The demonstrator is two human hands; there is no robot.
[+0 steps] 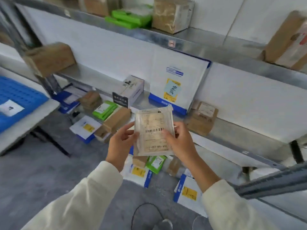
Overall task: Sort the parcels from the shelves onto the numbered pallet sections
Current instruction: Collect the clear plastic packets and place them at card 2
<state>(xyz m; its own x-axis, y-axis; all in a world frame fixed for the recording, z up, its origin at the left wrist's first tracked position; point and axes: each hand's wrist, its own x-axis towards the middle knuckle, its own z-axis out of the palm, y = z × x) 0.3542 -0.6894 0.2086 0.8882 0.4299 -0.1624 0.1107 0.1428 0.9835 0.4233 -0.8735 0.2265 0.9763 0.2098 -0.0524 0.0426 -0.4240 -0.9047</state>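
I hold a flat beige padded envelope (153,130) upright in front of me with both hands, its barcode label facing me upside down. My left hand (120,143) grips its left edge, and my right hand (180,141) grips its right edge with the thumb on the label. Behind it run metal shelves (232,130) carrying more parcels: a large white and blue mailer (178,80), a white box (132,90), a brown box (201,117) and green packets (104,109). A blue pallet (18,97) with a white label lies at the left.
More white-blue mailers (186,190), green packets (156,163) and small brown boxes (116,120) lie on the lowest level and grey floor below my hands. The upper shelf (199,40) holds brown boxes and green packets. A dark shelf rail (274,181) juts in at right.
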